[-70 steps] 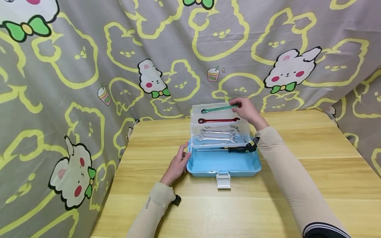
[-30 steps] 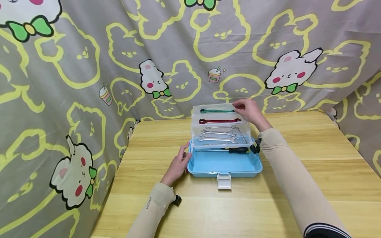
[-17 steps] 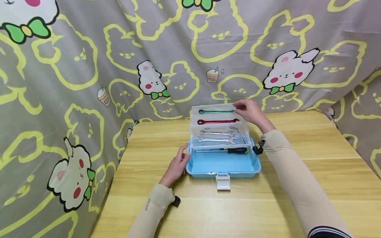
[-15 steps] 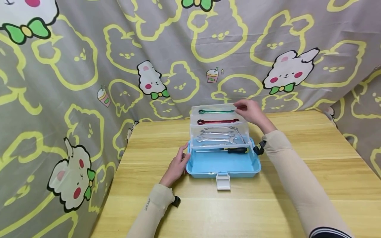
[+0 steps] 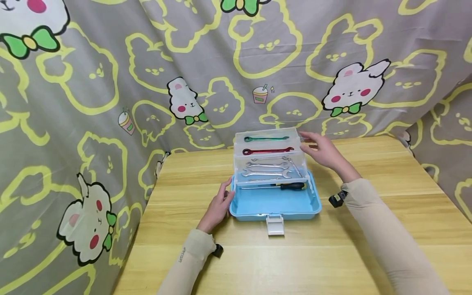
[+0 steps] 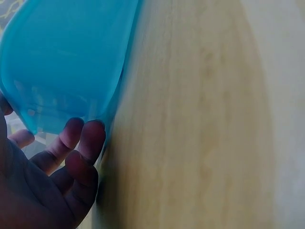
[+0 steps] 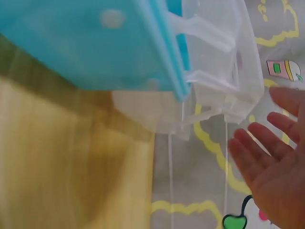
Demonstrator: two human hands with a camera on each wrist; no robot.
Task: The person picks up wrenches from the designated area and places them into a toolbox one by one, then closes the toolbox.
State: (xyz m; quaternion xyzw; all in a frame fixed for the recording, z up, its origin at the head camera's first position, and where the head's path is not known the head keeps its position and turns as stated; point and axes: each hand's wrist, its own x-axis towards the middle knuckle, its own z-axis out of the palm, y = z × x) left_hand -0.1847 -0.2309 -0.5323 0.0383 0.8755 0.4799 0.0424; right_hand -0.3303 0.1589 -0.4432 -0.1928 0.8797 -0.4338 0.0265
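Note:
A blue toolbox stands unlatched on the table, its translucent stepped trays raised at the back. In the top tray lies a green wrench, and one step down a red wrench. Several silver wrenches fill the lower tray. A black-handled screwdriver lies at the back of the base. My left hand rests against the box's left end, fingers loosely bent with fingertips at its wall in the left wrist view. My right hand is beside the upper tray's right end, fingers spread and holding nothing.
A white latch hangs at the toolbox's front edge. The wooden table extends to both sides of the box. A grey patterned curtain hangs right behind the table and along its left side.
The right hand has let go of the green wrench, which now lies in the top tray, and has moved right, off the tray. The left hand stays at the box's left end.

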